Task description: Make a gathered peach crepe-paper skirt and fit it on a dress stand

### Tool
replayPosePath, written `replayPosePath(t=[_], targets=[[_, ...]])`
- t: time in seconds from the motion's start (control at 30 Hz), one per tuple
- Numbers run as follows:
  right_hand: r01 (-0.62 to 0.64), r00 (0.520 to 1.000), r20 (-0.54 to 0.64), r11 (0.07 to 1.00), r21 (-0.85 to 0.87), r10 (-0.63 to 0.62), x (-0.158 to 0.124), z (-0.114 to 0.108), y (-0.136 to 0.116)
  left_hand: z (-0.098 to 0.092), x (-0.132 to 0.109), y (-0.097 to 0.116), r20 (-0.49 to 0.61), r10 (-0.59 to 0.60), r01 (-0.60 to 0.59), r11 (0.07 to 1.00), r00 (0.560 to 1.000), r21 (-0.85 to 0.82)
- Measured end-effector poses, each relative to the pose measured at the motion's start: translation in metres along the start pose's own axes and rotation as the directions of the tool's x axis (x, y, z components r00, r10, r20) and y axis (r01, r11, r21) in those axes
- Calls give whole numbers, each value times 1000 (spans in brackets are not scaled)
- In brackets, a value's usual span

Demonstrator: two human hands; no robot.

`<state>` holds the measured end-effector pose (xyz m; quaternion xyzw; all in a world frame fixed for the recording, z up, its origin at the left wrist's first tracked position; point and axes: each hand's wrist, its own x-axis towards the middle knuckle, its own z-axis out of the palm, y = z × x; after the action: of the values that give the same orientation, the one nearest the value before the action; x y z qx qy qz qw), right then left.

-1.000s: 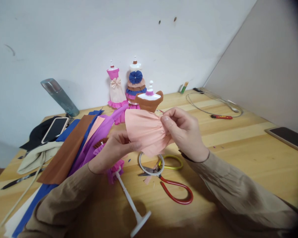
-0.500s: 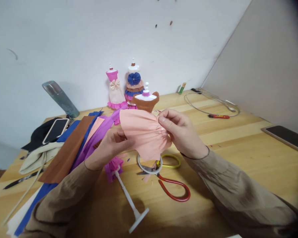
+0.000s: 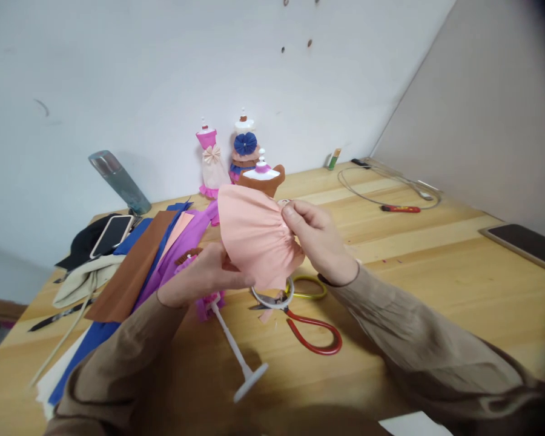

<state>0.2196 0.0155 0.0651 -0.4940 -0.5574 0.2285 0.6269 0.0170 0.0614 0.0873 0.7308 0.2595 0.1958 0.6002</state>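
A pink piece of gathered crepe paper or fabric [image 3: 254,233] fans out between my hands above the table. Its pleated edge is pinched between the thumb and fingers of my right hand [image 3: 320,239]. My left hand [image 3: 209,272] holds the wide, loose side from below, its fingers partly hidden behind the pink sheet. Just beyond stands a small white dress form with a brown top [image 3: 262,177], its lower part covered by the pink piece. Below my hands lie red-handled scissors [image 3: 315,339], a white ring [image 3: 272,303] and a white stand [image 3: 236,351] lying on its side.
Two dressed miniature forms, one pink [image 3: 211,157] and one layered [image 3: 245,142], stand by the wall. Brown strips [image 3: 131,266], a phone [image 3: 112,235], a cap [image 3: 84,242] and a tilted bottle [image 3: 120,181] are at left. A cable [image 3: 367,197] and another phone [image 3: 529,242] are at right.
The pink piece has tilted and risen slightly, its wide side turning more upward. My left thumb has slid further along its lower edge. The view has shifted a little.
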Motion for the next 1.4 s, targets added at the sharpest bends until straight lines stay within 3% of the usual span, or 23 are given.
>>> replayPosePath(t=[0.17,0.33,0.57,0.7,0.93,1.07,1.23,1.33,1.4], targets=[[121,991,-37,981,-153,-128,0,0,1,18,-3,-14,-120,25,-27,1000,992,-15],[143,989,-27,980,-141,-149,0,0,-1,22,-7,-21,-124,103,-106,994,987,-19],[169,984,-26,969,-182,-177,0,-1,-1,31,-7,-21,-155,-26,-11,971,988,-237],[173,983,-19,964,-203,-180,0,-2,-3,31,-10,-22,-175,17,-62,964,985,-259],[167,981,-54,956,-241,-185,0,-4,-4,33,-7,-17,-31,76,-81,980,997,-185],[181,979,-50,955,-236,-198,1,-6,-5,39,-10,-21,-46,42,-44,998,998,-37],[183,980,-40,955,-233,-197,2,-5,-6,35,-16,-16,-40,235,-222,952,971,210],[174,980,-56,958,-227,-191,2,-5,-5,37,-13,-15,-17,223,-208,934,975,291],[167,982,-49,957,-239,-184,1,-5,-5,41,-11,-20,-72,207,-171,925,976,338]])
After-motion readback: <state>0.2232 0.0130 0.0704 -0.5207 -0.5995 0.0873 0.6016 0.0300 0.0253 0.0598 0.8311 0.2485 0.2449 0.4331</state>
